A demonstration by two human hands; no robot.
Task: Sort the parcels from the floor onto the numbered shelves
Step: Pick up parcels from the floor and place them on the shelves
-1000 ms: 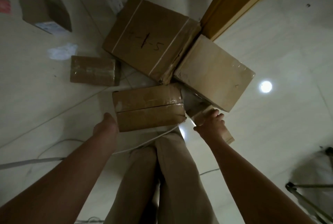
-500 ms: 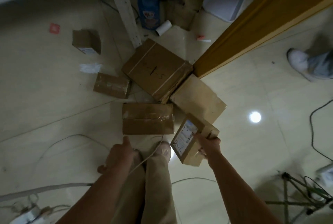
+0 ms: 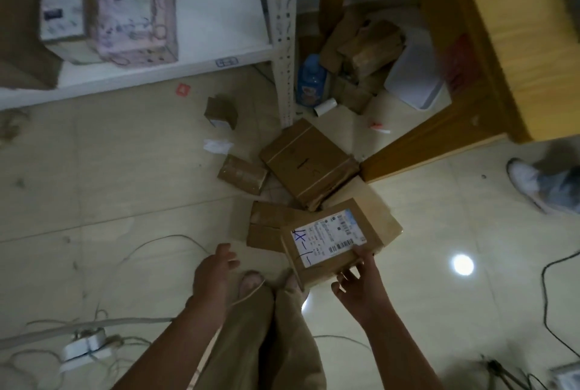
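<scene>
While my right grip (image 3: pixel 357 283) pinches a labelled parcel (image 3: pixel 332 242), left grip (image 3: pixel 216 267) spread, the shelf (image 3: pixel 188 66) holds few shelved parcels (image 3: pixel 135 19); several floor parcels (image 3: pixel 309 163) lie below it, unsorted.

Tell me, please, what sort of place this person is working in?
Probably a small parcel storeroom or pickup point: taped cardboard parcels lie scattered on the tiled floor, a white metal shelf rack holds labelled boxes, and the right hand holds a parcel with a shipping label marked by hand.
</scene>
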